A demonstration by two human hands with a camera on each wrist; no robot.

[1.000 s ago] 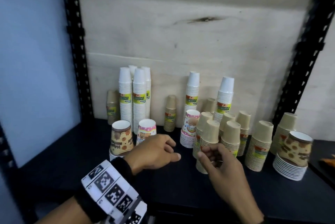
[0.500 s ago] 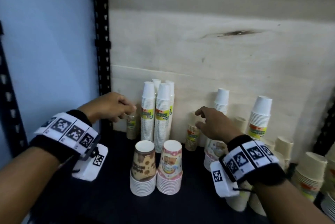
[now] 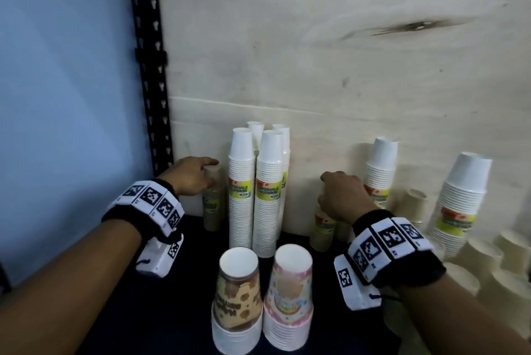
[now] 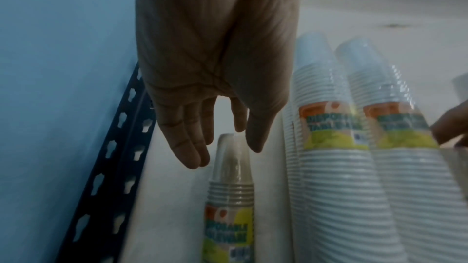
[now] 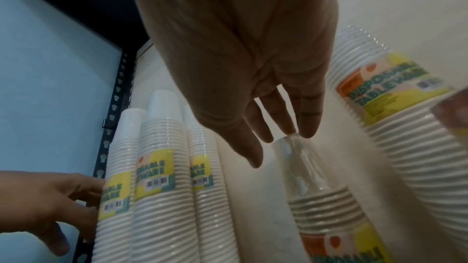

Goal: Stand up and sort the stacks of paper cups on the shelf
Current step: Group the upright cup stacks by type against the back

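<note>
Two short kraft-brown wrapped cup stacks stand at the back of the dark shelf (image 3: 172, 305). My left hand (image 3: 207, 172) reaches over the left stack (image 3: 213, 205). In the left wrist view its straight fingers (image 4: 192, 153) and thumb flank the top of that stack (image 4: 230, 169) without closing. My right hand (image 3: 327, 188) hovers over the other short stack (image 3: 321, 229). In the right wrist view its straight fingertips (image 5: 307, 127) touch the wrapped top of that stack (image 5: 311, 177). Several tall white stacks (image 3: 255, 190) stand between the hands.
Two printed stacks, a brown-patterned one (image 3: 238, 305) and a pink one (image 3: 288, 300), stand at the front. More white stacks (image 3: 462, 199) and loose brown stacks (image 3: 482, 262) fill the right. A black perforated upright (image 3: 149, 67) and a blue wall bound the left; a pale back panel lies behind.
Both hands have left the front of the shelf and reached to the back, the left to the far-left brown stack, the right to the middle one. My view has come closer.
</note>
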